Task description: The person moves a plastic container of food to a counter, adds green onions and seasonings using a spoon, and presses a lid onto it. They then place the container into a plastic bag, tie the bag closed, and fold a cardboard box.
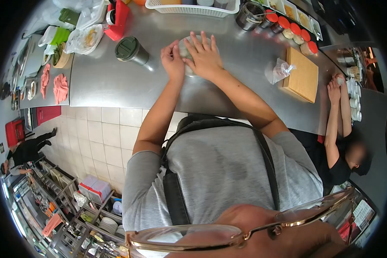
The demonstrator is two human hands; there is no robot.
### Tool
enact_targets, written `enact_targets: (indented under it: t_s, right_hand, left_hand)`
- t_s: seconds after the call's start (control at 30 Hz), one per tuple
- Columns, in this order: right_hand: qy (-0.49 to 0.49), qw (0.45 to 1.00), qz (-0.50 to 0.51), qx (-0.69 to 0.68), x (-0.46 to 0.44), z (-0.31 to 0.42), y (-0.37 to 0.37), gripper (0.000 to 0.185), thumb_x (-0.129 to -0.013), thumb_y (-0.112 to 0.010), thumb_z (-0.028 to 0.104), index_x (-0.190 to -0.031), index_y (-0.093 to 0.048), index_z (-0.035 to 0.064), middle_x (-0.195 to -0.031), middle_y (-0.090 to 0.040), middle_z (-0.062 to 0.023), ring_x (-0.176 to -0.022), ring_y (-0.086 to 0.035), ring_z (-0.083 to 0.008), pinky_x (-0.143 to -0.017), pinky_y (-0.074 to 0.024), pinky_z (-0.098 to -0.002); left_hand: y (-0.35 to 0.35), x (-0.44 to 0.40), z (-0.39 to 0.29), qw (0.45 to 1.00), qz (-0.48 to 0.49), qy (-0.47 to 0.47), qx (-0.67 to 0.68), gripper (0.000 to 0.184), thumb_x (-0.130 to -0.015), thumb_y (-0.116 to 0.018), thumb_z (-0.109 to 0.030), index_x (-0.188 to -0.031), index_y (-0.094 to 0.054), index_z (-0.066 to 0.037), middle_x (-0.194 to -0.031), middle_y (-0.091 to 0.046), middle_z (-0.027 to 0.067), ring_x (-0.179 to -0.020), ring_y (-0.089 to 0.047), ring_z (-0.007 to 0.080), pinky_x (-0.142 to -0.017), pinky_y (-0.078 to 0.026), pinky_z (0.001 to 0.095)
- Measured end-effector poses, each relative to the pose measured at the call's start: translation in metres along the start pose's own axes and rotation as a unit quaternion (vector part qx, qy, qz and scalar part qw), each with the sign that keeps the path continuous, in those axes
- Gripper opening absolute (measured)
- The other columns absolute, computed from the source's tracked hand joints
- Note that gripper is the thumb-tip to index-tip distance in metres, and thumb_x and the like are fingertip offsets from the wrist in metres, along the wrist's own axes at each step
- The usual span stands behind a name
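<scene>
A round, pale translucent container [187,50] sits on the steel counter, mostly covered by my hands. My right hand [204,56] lies flat across its top, fingers spread. At the container's left edge, my left hand [173,60] is closed with curled fingers; what lies between the fingertips is too small to tell. Left of my hands stands a metal tumbler [138,55] with a dark green lid [126,48].
A wooden box [302,75] and a crumpled plastic bag [281,71] lie to the right. Red-lidded jars [294,30] and a white basket [193,9] line the back. Pink cloths [60,88] lie left. A co-worker's hands [334,88] are at the right end.
</scene>
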State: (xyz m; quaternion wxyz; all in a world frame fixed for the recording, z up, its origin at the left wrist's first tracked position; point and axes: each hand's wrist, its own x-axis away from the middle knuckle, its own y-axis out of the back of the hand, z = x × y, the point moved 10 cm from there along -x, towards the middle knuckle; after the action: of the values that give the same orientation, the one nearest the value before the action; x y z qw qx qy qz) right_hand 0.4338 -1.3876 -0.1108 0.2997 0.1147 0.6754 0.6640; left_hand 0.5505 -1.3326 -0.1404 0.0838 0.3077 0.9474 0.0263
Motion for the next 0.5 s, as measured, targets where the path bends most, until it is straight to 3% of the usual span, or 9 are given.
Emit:
enact_targets:
  t_s: [0.33, 0.4, 0.5]
  right_hand:
    - [-0.018, 1.0, 0.012, -0.017, -0.002, -0.001, -0.003, 0.071, -0.098, -0.042, 0.055, -0.154, -0.032, 0.0135, -0.161, -0.022, -0.0171, -0.148, -0.014, -0.0453, -0.117, -0.0059, -0.063]
    - [-0.024, 0.999, 0.019, -0.018, -0.001, -0.001, -0.007, 0.071, -0.098, -0.041, 0.056, -0.154, -0.032, 0.0134, -0.162, -0.022, -0.0171, -0.148, -0.014, -0.0453, -0.117, -0.0056, -0.0625]
    - [-0.024, 0.999, 0.023, -0.017, -0.002, 0.0, -0.008, 0.071, -0.098, -0.041, 0.056, -0.154, -0.032, 0.0138, -0.162, -0.021, -0.0172, -0.148, -0.014, -0.0453, -0.118, -0.0052, -0.0615]
  left_hand:
    - [-0.005, -0.008, 0.013, 0.999, 0.038, -0.007, 0.001, 0.022, -0.101, -0.054, -0.013, -0.113, -0.067, 0.001, -0.111, -0.056, 0.0057, -0.092, -0.055, 0.0114, -0.084, -0.047, 0.0271]
    - [-0.008, -0.008, 0.022, 0.994, 0.029, 0.032, 0.104, 0.017, -0.098, -0.056, -0.009, -0.108, -0.067, -0.001, -0.098, -0.06, 0.0079, -0.083, -0.056, 0.0134, -0.078, -0.048, 0.0295]
    - [-0.011, -0.01, 0.034, 0.99, 0.054, 0.072, 0.106, 0.017, -0.097, -0.057, -0.006, -0.11, -0.066, -0.005, -0.101, -0.063, 0.0096, -0.091, -0.058, 0.0181, -0.083, -0.047, 0.0308]
